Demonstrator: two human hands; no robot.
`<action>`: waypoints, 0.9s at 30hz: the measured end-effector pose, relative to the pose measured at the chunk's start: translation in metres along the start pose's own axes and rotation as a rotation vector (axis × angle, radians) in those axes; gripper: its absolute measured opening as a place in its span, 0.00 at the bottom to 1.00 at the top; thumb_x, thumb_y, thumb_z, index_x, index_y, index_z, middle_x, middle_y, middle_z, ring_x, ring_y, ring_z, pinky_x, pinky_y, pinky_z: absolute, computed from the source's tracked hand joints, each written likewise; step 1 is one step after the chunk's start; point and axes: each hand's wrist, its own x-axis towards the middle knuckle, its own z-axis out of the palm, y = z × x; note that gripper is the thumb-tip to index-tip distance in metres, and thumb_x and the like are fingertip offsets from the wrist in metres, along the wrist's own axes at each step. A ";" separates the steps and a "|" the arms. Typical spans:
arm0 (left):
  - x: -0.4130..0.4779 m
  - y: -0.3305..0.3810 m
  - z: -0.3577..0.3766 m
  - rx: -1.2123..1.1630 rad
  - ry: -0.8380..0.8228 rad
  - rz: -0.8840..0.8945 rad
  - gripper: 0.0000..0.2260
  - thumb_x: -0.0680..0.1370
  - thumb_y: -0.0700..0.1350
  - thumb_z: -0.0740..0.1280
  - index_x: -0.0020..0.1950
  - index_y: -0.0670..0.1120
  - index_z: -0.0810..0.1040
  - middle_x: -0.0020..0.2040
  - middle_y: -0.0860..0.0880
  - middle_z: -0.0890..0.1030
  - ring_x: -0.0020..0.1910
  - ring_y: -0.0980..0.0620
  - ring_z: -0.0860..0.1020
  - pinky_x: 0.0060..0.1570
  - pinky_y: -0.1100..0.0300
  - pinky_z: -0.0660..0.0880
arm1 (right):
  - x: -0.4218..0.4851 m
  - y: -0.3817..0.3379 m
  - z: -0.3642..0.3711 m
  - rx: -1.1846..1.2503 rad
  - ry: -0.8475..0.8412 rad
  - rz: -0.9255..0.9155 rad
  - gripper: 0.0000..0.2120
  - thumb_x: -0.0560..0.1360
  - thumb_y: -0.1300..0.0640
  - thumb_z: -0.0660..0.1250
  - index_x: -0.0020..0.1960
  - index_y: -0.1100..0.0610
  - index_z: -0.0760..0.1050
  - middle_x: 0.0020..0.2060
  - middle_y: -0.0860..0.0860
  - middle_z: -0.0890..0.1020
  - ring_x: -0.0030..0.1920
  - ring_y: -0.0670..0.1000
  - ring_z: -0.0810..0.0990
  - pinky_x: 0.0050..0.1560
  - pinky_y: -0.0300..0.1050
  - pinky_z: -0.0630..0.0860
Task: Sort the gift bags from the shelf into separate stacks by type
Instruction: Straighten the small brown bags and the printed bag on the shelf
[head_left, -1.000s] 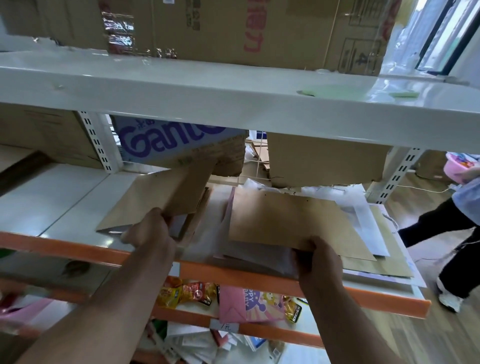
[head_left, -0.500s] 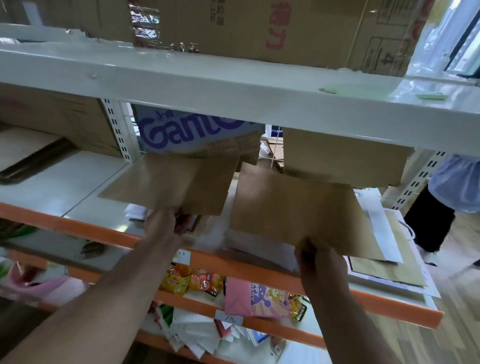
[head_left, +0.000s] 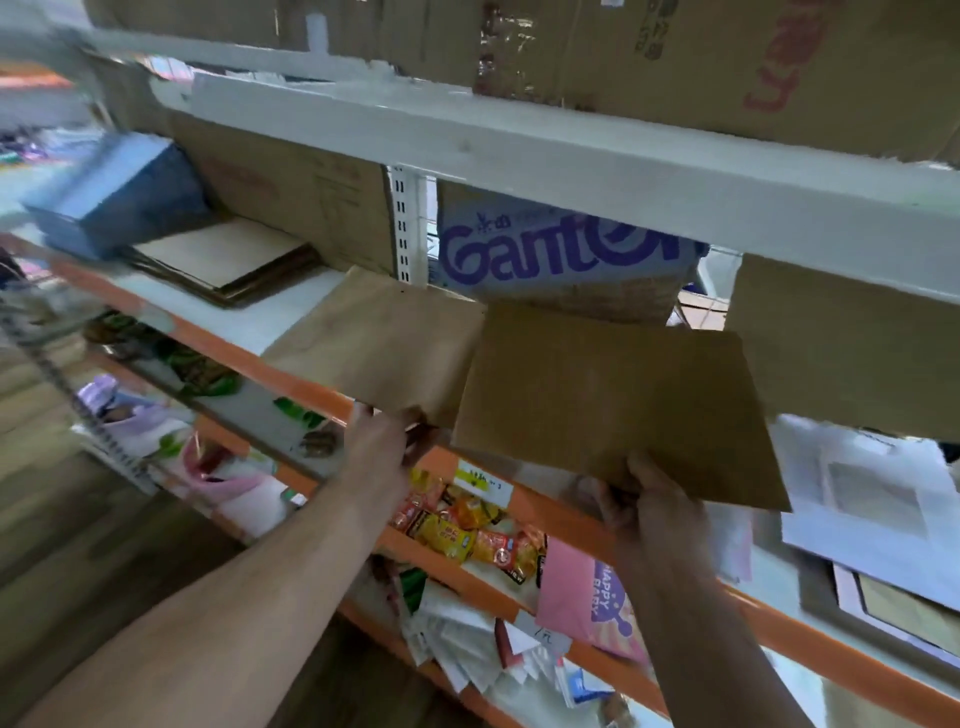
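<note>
The shelf (head_left: 291, 385) has an orange front rail, and a printed carton (head_left: 561, 249) stands at its back. The right bag (head_left: 613, 400), flat brown paper, is held clear of the shelf in front of the carton. The left bag (head_left: 384, 348), also flat brown paper, is just beside it. A stack (head_left: 223, 260) of flat brown bags lies on the shelf, well to the left. The right grip (head_left: 654, 499) is closed, pinching the right bag's near edge. The left grip (head_left: 382, 447) is closed, pinching the left bag's near corner.
</note>
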 end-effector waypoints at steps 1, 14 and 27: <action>0.003 0.007 -0.010 -0.005 0.003 0.010 0.12 0.79 0.28 0.62 0.56 0.43 0.71 0.53 0.40 0.79 0.43 0.43 0.81 0.37 0.52 0.84 | -0.005 0.008 0.011 -0.020 0.002 0.005 0.16 0.78 0.63 0.68 0.66 0.62 0.74 0.58 0.59 0.81 0.56 0.61 0.82 0.33 0.42 0.82; 0.081 0.149 -0.166 -0.023 0.022 0.047 0.10 0.80 0.32 0.65 0.53 0.47 0.72 0.42 0.46 0.80 0.34 0.51 0.79 0.26 0.61 0.75 | -0.076 0.162 0.180 -0.097 -0.113 -0.002 0.01 0.79 0.63 0.68 0.49 0.58 0.77 0.45 0.56 0.83 0.38 0.52 0.81 0.25 0.38 0.78; 0.184 0.247 -0.289 -0.068 0.075 0.030 0.10 0.78 0.30 0.65 0.54 0.44 0.74 0.50 0.40 0.81 0.35 0.45 0.80 0.25 0.60 0.77 | -0.100 0.286 0.322 -0.171 -0.208 -0.004 0.06 0.82 0.63 0.63 0.48 0.56 0.75 0.46 0.54 0.80 0.41 0.52 0.78 0.25 0.37 0.77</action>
